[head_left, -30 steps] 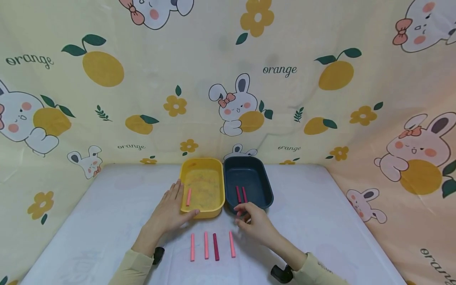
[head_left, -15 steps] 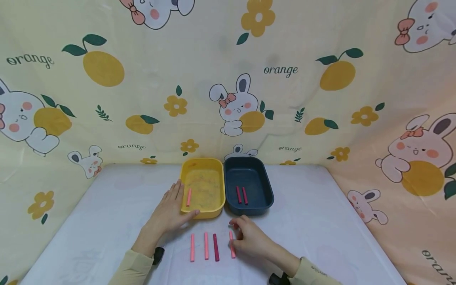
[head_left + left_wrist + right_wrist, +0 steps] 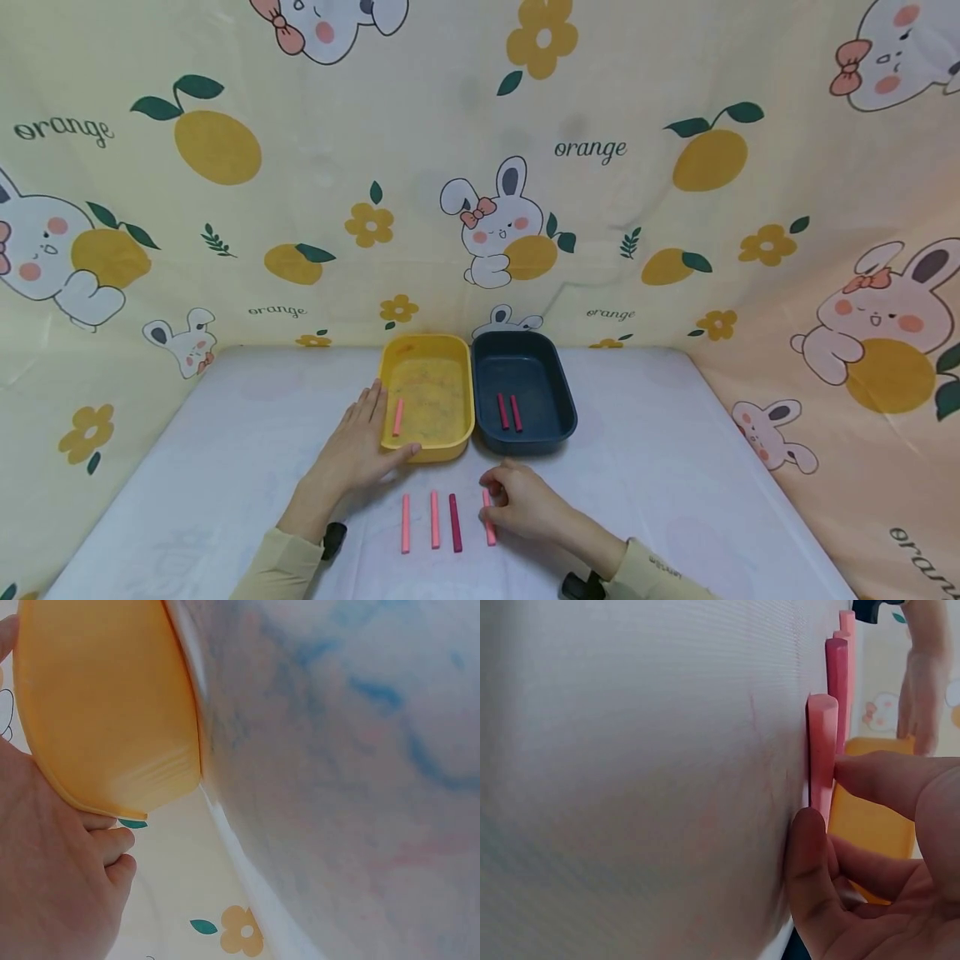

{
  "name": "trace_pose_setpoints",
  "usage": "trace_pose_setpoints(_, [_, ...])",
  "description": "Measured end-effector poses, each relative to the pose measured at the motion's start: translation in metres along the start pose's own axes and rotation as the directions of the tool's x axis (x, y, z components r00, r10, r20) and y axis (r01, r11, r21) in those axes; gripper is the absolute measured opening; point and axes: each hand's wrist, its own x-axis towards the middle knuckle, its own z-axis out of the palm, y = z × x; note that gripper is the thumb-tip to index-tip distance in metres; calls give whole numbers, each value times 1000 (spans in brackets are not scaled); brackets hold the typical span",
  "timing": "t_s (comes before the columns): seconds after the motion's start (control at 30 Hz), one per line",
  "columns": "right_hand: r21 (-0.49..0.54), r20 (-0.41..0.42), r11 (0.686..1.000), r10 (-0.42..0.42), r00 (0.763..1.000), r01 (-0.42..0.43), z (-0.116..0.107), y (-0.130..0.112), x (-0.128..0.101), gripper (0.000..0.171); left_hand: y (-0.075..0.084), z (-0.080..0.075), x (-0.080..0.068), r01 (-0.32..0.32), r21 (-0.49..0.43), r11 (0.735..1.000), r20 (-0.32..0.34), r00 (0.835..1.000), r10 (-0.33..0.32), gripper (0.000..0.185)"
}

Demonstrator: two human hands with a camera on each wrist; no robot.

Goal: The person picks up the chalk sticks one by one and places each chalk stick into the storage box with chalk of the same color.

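Pink rightmost stick [image 3: 491,534] points away from you, your nearer right grip [image 3: 527,501] curled round it; left grip [image 3: 356,446] rests straight-fingered against yellow tray [image 3: 444,453].

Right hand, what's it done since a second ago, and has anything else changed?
The right hand has moved from the near edge of the dark blue tray back toward the person, and is now touching the rightmost pink stick on the table; whether it pinches it firmly, I can't tell. The left hand stayed against the yellow tray, and the other sticks stayed put.
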Motion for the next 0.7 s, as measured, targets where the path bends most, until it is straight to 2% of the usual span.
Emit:
trace_pose_setpoints(0.23, [-15, 10, 1000, 13, 1000, -13, 0, -3, 2, 31, 0, 1, 0, -8, 8, 1000, -1, 1000, 8, 117])
trace_pose_setpoints(0.7, [50, 2, 994, 96, 995, -96, 2, -6, 6, 21, -2, 3, 0, -12, 10, 1000, -3, 1000, 12, 117])
